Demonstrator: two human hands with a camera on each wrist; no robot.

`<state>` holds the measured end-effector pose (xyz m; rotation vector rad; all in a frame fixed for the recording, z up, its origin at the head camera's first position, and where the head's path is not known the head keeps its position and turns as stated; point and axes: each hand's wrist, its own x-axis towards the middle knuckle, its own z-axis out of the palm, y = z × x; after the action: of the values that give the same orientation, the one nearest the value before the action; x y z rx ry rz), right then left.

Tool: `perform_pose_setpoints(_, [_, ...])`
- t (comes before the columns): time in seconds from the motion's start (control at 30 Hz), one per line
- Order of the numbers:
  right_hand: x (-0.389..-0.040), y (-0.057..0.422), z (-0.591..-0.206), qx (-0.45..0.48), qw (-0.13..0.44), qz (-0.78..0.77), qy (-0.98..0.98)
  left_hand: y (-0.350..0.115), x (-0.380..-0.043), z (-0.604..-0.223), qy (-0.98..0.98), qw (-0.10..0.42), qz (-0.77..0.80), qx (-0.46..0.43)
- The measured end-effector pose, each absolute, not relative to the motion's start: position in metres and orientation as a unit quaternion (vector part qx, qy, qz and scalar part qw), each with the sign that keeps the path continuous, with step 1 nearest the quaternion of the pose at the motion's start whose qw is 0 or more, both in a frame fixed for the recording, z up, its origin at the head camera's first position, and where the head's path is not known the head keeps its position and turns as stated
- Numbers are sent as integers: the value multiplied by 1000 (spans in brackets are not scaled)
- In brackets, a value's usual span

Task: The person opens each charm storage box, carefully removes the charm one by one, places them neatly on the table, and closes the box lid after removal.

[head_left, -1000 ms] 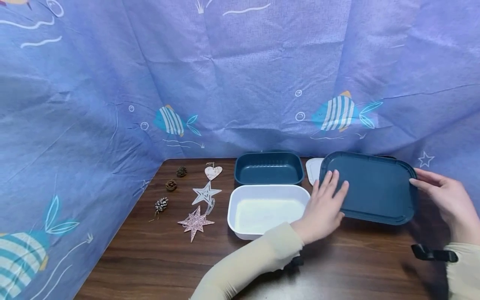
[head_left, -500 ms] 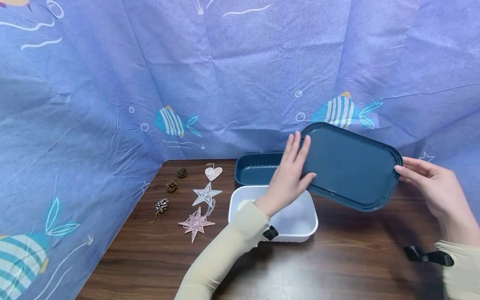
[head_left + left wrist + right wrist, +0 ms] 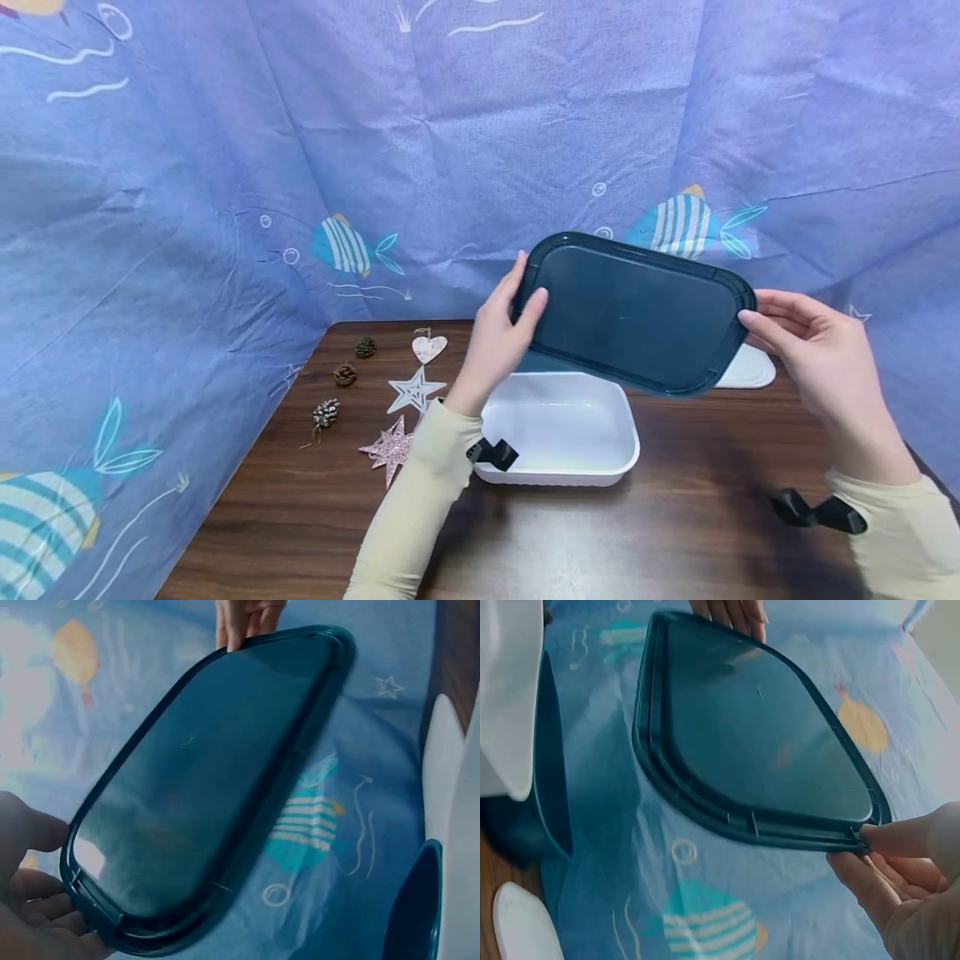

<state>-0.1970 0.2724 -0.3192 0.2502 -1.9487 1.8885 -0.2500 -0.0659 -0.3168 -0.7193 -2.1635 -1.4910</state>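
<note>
A dark teal-blue rectangular lid (image 3: 637,308) is held up, tilted, above the table. My left hand (image 3: 498,342) grips its left end, with the thumb on the face and the fingers behind the rim. At the opposite end my right hand (image 3: 817,358) pinches the rim between thumb and fingers. Below the lid stands a white rectangular box (image 3: 562,425), its inside bare. Behind that, a dark blue box (image 3: 551,757) shows in the right wrist view; the lid hides most of it from the head view.
A white lid (image 3: 750,368) lies on the wooden table (image 3: 675,533) at the back right. To the left are a heart ornament (image 3: 429,348), a silver star (image 3: 415,390), a pink star (image 3: 390,448) and several pine cones (image 3: 345,374). A fish-patterned curtain (image 3: 487,125) hangs behind.
The blue lid has risen off the back right of the table and moved left over the boxes. My left hand, earlier flat against it, now grips its left end. The white box has shifted slightly right.
</note>
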Motion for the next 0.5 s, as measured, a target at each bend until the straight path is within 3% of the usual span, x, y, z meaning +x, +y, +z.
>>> perform_pose_setpoints(0.3, [-184, 241, -316, 71, 283, 499, -816, -91, -239, -313, -721, 127, -648, -210])
perform_pose_setpoints(0.5, [-177, 224, -315, 109, 309, 481, -813, -99, -232, -309, -683, 118, -702, -165])
